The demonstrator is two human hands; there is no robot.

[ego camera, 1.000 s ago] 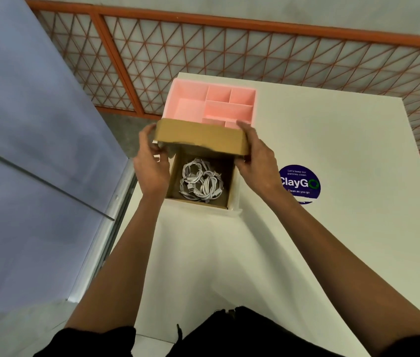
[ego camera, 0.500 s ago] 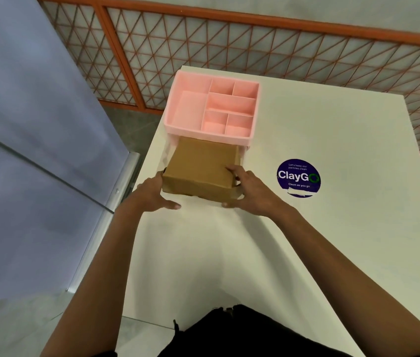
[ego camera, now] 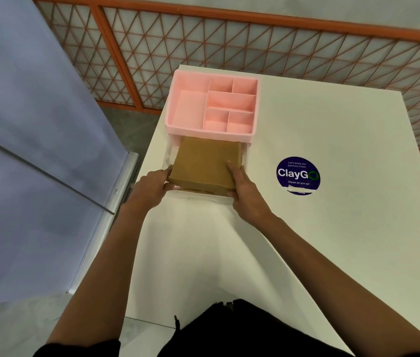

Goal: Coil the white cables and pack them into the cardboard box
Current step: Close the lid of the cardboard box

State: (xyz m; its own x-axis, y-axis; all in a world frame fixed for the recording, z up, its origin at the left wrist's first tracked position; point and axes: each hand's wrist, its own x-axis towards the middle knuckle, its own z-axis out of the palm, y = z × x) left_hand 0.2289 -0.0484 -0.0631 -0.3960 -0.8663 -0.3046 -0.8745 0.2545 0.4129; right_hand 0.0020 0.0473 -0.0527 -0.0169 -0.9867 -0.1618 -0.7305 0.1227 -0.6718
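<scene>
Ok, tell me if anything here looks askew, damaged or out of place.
Only small things. The ClayGo sticker is torn along its lower edge, where a pale strip shows. The closed cardboard box looks a little skewed, its near edge slanting against the pink organizer's front. Nothing is spilled.

1. cardboard box (ego camera: pixel 205 164): plain brown card, matt.
2. pink organiser (ego camera: pixel 191 112): moulded plastic, smooth, faint sheen.
3. table (ego camera: pixel 332 228): white top, smooth, low sheen.
4. round sticker (ego camera: pixel 297 175): printed, smooth, lower edge scuffed white.
5. railing (ego camera: pixel 229 19): orange-painted bars and mesh, looks like metal.
6. partition (ego camera: pixel 36 124): blue-grey panel, matt.
7. garment (ego camera: pixel 242 331): black cloth, matt.
</scene>
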